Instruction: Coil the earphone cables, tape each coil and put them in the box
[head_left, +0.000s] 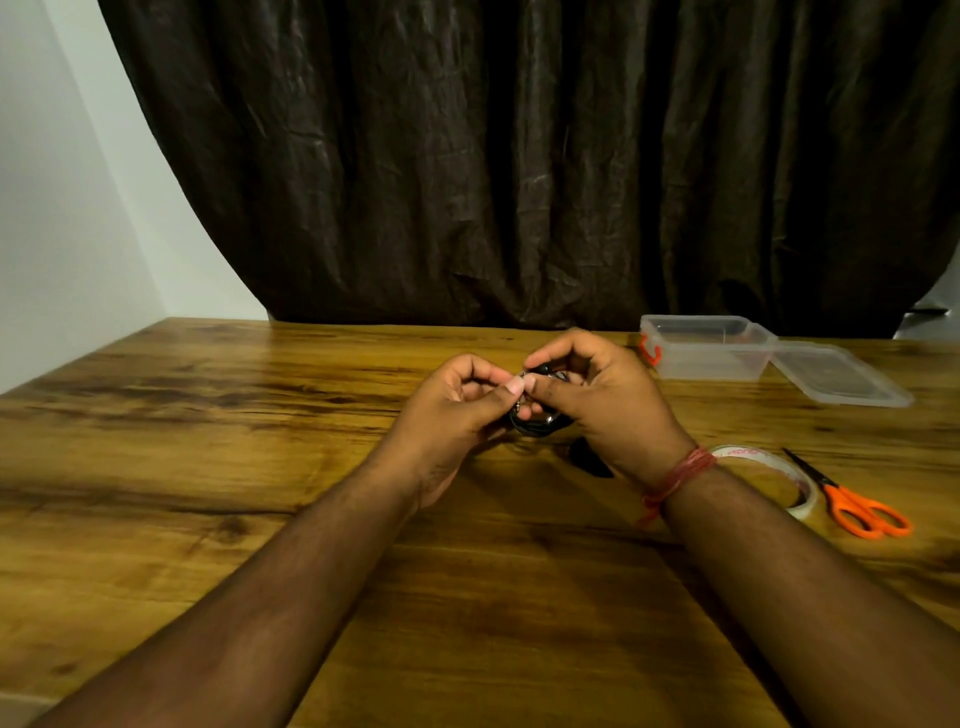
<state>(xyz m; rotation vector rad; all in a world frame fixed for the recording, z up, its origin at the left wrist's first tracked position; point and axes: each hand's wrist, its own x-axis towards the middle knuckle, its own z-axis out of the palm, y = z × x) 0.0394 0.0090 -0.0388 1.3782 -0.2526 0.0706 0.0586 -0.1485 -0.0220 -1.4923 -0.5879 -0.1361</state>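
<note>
A black coiled earphone cable (537, 423) is held between both hands above the middle of the wooden table (208, 467). My left hand (457, 405) pinches the coil from the left with thumb and forefinger. My right hand (608, 400) grips it from the right, fingers curled over its top; most of the coil is hidden by the fingers. A dark object (589, 457), perhaps another earphone part, lies on the table under my right wrist. The clear plastic box (706, 348) stands open at the back right, its lid (841, 376) lying beside it.
A roll of clear tape (779, 478) lies right of my right wrist, partly behind the forearm. Orange-handled scissors (852, 504) lie just right of the tape. A dark curtain (519, 156) hangs behind the table's far edge.
</note>
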